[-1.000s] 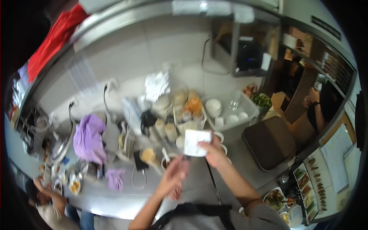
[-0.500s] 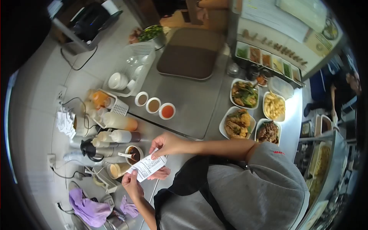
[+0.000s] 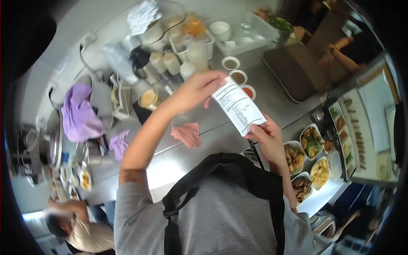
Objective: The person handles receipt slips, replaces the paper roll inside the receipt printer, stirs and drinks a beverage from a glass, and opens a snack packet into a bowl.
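Note:
A printed paper receipt is stretched between my two hands, tilted, with lines of dark print facing up. My left hand pinches its upper left end. At the lower right end, my right hand grips it with the thumb on top. Just behind the paper stand three small white sauce cups: a brown one, another brown one and a partly covered orange-red one. A pink cloth lies on the counter below my left forearm. The bowl of dark sauce is mostly hidden by that arm.
Food dishes, including fries, stand right of my right arm. A brown tray lies at the back right. Squeeze bottles, a white basket and a purple cloth line the wall side. Other people are nearby.
My view has swung round, so the counter now appears turned. The receipt is still held in both hands, now nearer the sauce cups in view, and the pink cloth shows fully.

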`<state>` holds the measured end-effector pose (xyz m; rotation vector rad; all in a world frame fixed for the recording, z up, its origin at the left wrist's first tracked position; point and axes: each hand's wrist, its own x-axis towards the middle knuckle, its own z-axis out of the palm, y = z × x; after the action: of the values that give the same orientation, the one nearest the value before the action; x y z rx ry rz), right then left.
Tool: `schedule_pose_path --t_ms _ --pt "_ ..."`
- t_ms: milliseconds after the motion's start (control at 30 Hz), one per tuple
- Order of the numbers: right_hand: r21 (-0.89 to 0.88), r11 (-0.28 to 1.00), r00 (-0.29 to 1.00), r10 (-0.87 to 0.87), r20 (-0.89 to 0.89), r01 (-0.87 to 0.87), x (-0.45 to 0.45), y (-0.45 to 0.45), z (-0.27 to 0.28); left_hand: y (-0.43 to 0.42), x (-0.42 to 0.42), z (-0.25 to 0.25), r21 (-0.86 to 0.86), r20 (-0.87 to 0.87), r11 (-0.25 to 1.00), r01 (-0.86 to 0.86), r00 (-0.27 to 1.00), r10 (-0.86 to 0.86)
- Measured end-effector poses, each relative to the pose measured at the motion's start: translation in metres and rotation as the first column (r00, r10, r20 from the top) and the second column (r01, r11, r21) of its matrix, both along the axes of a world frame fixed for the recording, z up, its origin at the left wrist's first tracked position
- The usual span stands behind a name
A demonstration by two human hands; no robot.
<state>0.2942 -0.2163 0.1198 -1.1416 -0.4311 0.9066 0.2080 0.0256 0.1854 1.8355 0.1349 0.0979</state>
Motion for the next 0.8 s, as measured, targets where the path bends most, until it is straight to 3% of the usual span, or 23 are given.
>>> schedule_pose_path --t_ms 67,400,800 --pt "0.009 1.000 0.999 -0.002 0.033 0.002 -0.010 0.003 0.005 0.007 -0.001 0.004 0.023 0.021 0.998 0.066 0.998 -0.066" --pt "0.090 0.983 0.972 -0.173 0.160 0.160 -0.036 0.023 0.005 0.016 -0.026 0.008 0.078 0.006 0.997 0.023 1.000 -0.024" --pt "0.102 0.981 0.978 -0.176 0.114 0.165 -0.037 0.028 -0.008 0.026 -0.043 0.004 -0.014 -0.016 0.999 0.037 0.999 -0.037"
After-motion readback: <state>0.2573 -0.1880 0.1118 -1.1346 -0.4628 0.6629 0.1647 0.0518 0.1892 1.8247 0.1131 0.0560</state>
